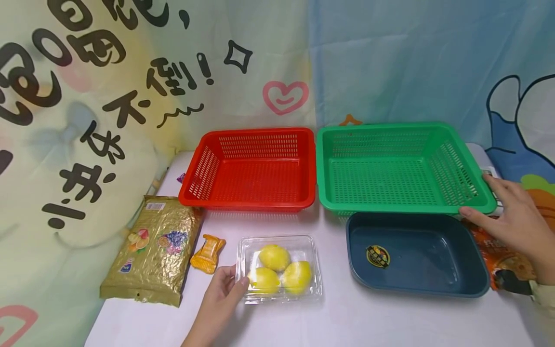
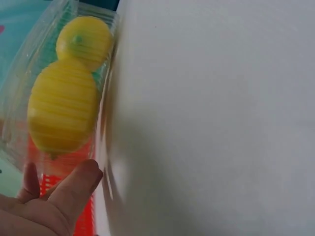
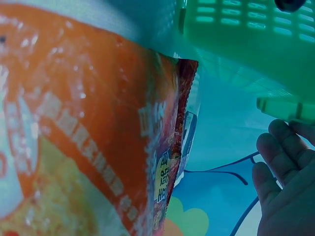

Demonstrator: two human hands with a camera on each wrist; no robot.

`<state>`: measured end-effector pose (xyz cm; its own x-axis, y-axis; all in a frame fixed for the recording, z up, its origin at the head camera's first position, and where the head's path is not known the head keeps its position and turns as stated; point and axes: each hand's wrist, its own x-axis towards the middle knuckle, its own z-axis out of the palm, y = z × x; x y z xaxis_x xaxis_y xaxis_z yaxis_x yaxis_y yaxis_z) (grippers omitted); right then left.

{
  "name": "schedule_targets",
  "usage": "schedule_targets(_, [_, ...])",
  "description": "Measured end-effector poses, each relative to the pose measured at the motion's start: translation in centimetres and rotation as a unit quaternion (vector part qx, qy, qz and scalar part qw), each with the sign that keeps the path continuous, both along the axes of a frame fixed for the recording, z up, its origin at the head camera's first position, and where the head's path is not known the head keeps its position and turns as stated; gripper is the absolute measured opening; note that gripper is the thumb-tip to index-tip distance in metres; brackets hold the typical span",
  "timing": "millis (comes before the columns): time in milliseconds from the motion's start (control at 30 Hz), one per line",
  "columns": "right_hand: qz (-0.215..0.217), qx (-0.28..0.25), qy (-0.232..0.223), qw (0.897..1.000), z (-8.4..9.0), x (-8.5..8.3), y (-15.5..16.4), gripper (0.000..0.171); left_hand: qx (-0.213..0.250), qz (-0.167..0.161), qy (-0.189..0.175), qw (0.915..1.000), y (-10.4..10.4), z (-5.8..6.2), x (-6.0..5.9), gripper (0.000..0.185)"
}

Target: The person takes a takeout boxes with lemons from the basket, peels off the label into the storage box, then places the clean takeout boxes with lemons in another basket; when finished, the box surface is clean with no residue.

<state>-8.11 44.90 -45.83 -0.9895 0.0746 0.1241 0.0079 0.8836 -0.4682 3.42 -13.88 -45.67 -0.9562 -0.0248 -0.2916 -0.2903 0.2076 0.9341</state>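
Observation:
In the head view a clear plastic box [image 1: 277,241] with three yellow lemons [image 1: 274,257] lies on the white table. My left hand [image 1: 223,289] pinches its left end, thumb at the near side; the left wrist view shows the fingers [image 2: 86,172] at the box's end below a lemon [image 2: 64,105]. My right hand [image 1: 518,221] holds the front right corner of the green basket [image 1: 331,205], thumb at the front rim and fingers at the right side. From the right wrist, the other fingers [image 3: 275,155] look fairly straight. Both baskets show only their mesh floors.
A red basket [image 1: 247,202] stands left of the green one. Before the green basket is a dark blue tub [image 1: 416,260]. An orange snack bag [image 3: 98,113] lies at the right, partly behind my right hand. A gold bag [image 1: 156,250] and an orange wrapped snack [image 1: 208,253] lie left.

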Motion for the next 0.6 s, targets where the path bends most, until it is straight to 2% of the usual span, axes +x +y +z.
schedule_targets(233, [-0.003,0.0,-0.003,1.0,0.08,0.07,-0.12,0.1,-0.015,0.005,-0.006,0.9999,0.07,0.53,-0.33,0.042])
schedule_targets(467, [-0.005,0.001,-0.003,1.0,-0.03,0.02,-0.05,0.101,-0.017,0.015,-0.038,0.999,0.11,0.79,-0.78,0.037])
schedule_targets(600, [-0.005,-0.001,-0.002,1.0,-0.12,0.02,-0.02,0.101,-0.012,0.015,-0.044,0.9989,0.18,0.97,-0.86,0.036])
